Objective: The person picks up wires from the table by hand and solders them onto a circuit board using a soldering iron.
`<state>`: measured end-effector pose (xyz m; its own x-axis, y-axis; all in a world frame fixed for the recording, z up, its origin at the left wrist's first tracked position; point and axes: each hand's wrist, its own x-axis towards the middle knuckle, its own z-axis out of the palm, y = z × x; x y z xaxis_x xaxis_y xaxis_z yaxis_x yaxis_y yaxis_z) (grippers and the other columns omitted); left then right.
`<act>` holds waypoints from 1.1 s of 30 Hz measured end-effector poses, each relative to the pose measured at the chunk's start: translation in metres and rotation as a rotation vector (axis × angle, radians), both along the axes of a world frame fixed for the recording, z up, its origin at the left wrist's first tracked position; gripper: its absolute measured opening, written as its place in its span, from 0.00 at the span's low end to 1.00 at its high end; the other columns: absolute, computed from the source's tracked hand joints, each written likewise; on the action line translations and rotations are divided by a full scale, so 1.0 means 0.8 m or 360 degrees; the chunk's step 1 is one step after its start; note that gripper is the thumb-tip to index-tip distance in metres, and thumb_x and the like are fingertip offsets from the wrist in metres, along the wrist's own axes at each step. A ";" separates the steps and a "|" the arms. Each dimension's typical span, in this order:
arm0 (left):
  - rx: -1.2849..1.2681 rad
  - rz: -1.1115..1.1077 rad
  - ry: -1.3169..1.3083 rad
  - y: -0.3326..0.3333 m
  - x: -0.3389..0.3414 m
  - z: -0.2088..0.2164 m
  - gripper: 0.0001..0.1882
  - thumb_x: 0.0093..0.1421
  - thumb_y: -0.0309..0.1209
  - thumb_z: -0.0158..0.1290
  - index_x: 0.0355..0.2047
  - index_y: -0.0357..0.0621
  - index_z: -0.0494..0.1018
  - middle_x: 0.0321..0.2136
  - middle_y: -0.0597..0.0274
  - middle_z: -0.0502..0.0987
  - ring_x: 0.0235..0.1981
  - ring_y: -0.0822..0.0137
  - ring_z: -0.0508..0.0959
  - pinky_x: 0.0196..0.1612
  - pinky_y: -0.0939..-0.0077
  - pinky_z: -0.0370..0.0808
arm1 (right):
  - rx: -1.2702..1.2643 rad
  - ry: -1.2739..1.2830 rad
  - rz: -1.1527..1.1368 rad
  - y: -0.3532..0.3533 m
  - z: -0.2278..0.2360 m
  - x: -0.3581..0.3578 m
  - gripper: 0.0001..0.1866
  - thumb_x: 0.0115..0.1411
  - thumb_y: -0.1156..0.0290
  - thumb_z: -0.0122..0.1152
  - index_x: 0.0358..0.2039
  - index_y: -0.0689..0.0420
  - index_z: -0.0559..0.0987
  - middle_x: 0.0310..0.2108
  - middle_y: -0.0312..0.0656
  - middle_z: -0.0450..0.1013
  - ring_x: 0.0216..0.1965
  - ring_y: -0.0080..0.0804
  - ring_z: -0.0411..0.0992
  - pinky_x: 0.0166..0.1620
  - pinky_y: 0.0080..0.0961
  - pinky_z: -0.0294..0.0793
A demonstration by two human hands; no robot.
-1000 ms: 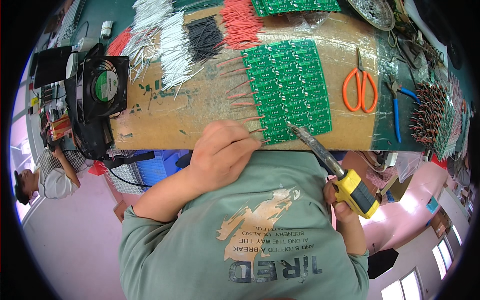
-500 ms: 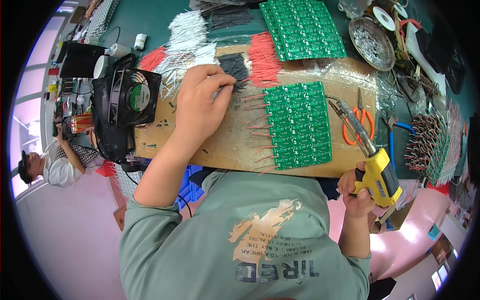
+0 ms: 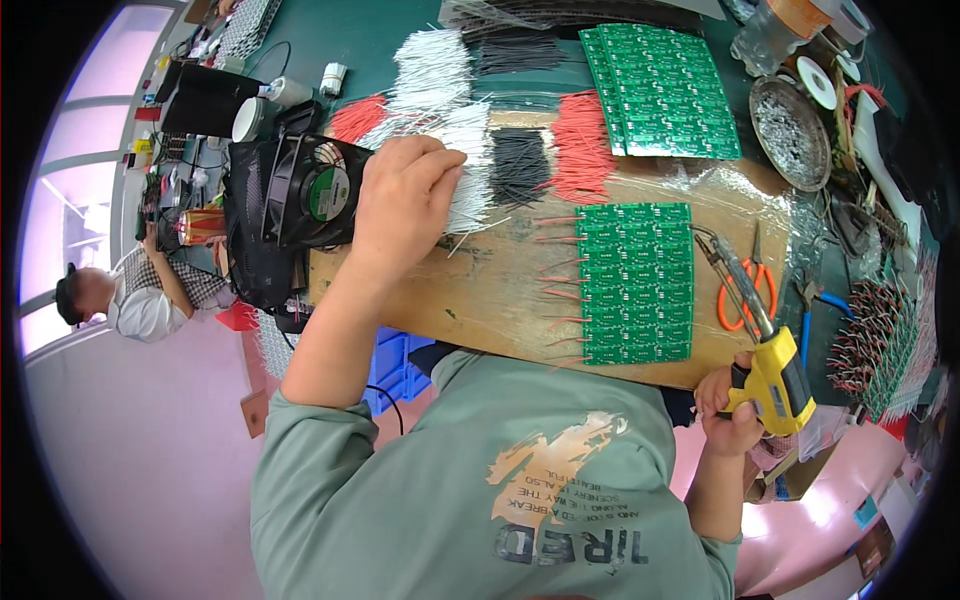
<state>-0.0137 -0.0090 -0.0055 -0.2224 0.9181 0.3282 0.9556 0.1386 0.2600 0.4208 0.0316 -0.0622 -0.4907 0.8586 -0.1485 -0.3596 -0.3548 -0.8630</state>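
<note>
My left hand [image 3: 408, 205] is over the near white wires [image 3: 470, 190], its fingers bent and pinched together. Whatever is between the fingertips, if anything, is too small to make out. To its right lie short black wires [image 3: 518, 168] and red wires [image 3: 582, 150]. A green circuit board panel [image 3: 636, 285] rests on the brown work board, with several red wires sticking out along its left edge. My right hand [image 3: 728, 412] is closed round the handle of a yellow and black soldering gun [image 3: 778, 378], whose metal tip points up beside the panel's right edge.
A black fan [image 3: 312, 190] stands on the left. Stacked green panels [image 3: 665, 95] lie at the back. On the right are a metal dish [image 3: 790, 135] of silvery bits, orange-handled scissors [image 3: 748, 295], blue-handled pliers [image 3: 812, 310] and wired boards [image 3: 880, 350]. Another person [image 3: 140, 285] sits far left.
My left hand has shifted left, from the black wires to the white ones. The soldering gun stays in my right hand. The whole view has shifted, so the bench appears farther right and lower.
</note>
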 end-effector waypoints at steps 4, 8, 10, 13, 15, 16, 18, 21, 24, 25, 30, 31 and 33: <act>-0.0153 -0.0044 0.0176 -0.016 -0.007 0.012 0.07 0.57 0.27 0.63 0.37 0.43 0.83 0.38 0.60 0.80 0.44 0.56 0.78 0.49 0.61 0.73 | 0.0076 -0.0015 -0.0007 0.002 0.001 -0.002 0.37 0.61 0.49 0.66 0.60 0.62 0.66 0.19 0.33 0.61 0.17 0.24 0.62 0.22 0.23 0.63; -0.0400 -0.0117 0.0196 -0.036 0.012 0.023 0.10 0.58 0.30 0.62 0.40 0.45 0.82 0.39 0.62 0.79 0.45 0.57 0.77 0.49 0.62 0.72 | 0.0099 -0.0029 0.0009 0.001 0.003 -0.003 0.37 0.61 0.49 0.66 0.60 0.62 0.66 0.19 0.33 0.62 0.17 0.24 0.62 0.22 0.22 0.63; -0.0420 -0.0173 0.0203 -0.038 0.016 0.023 0.11 0.58 0.31 0.62 0.41 0.45 0.82 0.39 0.62 0.79 0.46 0.58 0.77 0.49 0.62 0.71 | 0.0094 -0.0032 -0.0039 0.001 0.003 -0.004 0.38 0.60 0.49 0.66 0.60 0.62 0.66 0.19 0.33 0.61 0.17 0.24 0.61 0.22 0.22 0.63; -0.0448 -0.0181 0.0274 -0.038 0.017 0.017 0.12 0.57 0.32 0.63 0.42 0.45 0.81 0.40 0.63 0.79 0.46 0.58 0.77 0.49 0.61 0.71 | 0.0094 -0.0027 -0.0029 0.001 0.002 -0.004 0.38 0.60 0.49 0.67 0.60 0.62 0.66 0.20 0.33 0.61 0.17 0.23 0.61 0.22 0.22 0.62; -0.0469 -0.0120 0.0313 -0.034 0.013 0.014 0.11 0.57 0.32 0.63 0.39 0.45 0.81 0.39 0.63 0.79 0.45 0.58 0.77 0.48 0.61 0.71 | 0.0102 -0.0035 0.0006 0.001 0.002 -0.004 0.38 0.60 0.49 0.67 0.60 0.62 0.66 0.20 0.33 0.61 0.17 0.23 0.61 0.22 0.22 0.62; -0.0457 -0.0120 0.0320 -0.033 0.013 0.013 0.11 0.57 0.32 0.63 0.39 0.45 0.81 0.39 0.63 0.79 0.45 0.58 0.77 0.48 0.61 0.71 | 0.0094 -0.0031 -0.0025 0.001 0.002 -0.004 0.37 0.60 0.49 0.67 0.60 0.62 0.66 0.20 0.33 0.61 0.17 0.23 0.61 0.22 0.22 0.62; -0.0406 -0.0168 0.0353 -0.032 0.012 0.011 0.08 0.56 0.31 0.63 0.35 0.45 0.81 0.36 0.64 0.79 0.43 0.59 0.77 0.47 0.62 0.71 | 0.0093 -0.0035 0.0010 0.001 0.003 -0.004 0.37 0.60 0.49 0.67 0.60 0.62 0.66 0.20 0.33 0.61 0.17 0.23 0.61 0.22 0.22 0.62; -0.0423 -0.0172 0.0359 -0.031 0.011 0.013 0.05 0.55 0.30 0.63 0.31 0.45 0.80 0.33 0.63 0.79 0.40 0.58 0.78 0.46 0.62 0.72 | 0.0084 -0.0038 0.0016 0.001 0.003 -0.003 0.37 0.60 0.49 0.66 0.60 0.62 0.66 0.20 0.33 0.61 0.17 0.23 0.61 0.22 0.22 0.62; -0.0486 -0.0139 0.0241 -0.028 0.008 0.016 0.05 0.54 0.29 0.63 0.30 0.44 0.79 0.32 0.61 0.79 0.40 0.56 0.78 0.45 0.60 0.73 | 0.0010 -0.0026 -0.0010 -0.001 0.005 -0.001 0.39 0.58 0.50 0.70 0.60 0.63 0.66 0.21 0.33 0.63 0.19 0.24 0.62 0.23 0.23 0.63; -0.0487 -0.0142 0.0239 -0.027 0.008 0.017 0.05 0.54 0.29 0.63 0.30 0.44 0.79 0.32 0.61 0.79 0.40 0.56 0.78 0.45 0.60 0.73 | -0.0052 0.0000 -0.0072 -0.001 0.006 -0.001 0.42 0.56 0.51 0.73 0.61 0.65 0.67 0.21 0.33 0.64 0.20 0.25 0.62 0.23 0.25 0.64; -0.0539 -0.0098 0.0079 -0.028 0.007 0.023 0.04 0.56 0.29 0.61 0.30 0.42 0.79 0.32 0.57 0.80 0.40 0.52 0.79 0.46 0.58 0.74 | -0.0032 0.0020 -0.0025 0.000 0.005 -0.001 0.41 0.57 0.52 0.72 0.61 0.66 0.67 0.21 0.34 0.64 0.19 0.25 0.62 0.23 0.25 0.64; -0.0541 -0.0098 0.0078 -0.029 0.006 0.024 0.04 0.56 0.29 0.61 0.30 0.42 0.79 0.32 0.57 0.80 0.40 0.52 0.79 0.46 0.58 0.74 | -0.0023 0.0030 -0.0061 0.000 0.004 -0.001 0.41 0.57 0.52 0.72 0.61 0.66 0.67 0.21 0.34 0.63 0.19 0.25 0.62 0.23 0.25 0.64; -0.0546 -0.0147 0.0073 -0.030 0.006 0.027 0.05 0.58 0.29 0.59 0.31 0.41 0.78 0.34 0.56 0.81 0.40 0.51 0.79 0.47 0.58 0.74 | -0.0033 0.0022 -0.0028 0.000 0.004 -0.002 0.40 0.57 0.52 0.72 0.60 0.66 0.67 0.21 0.34 0.63 0.19 0.25 0.62 0.22 0.25 0.63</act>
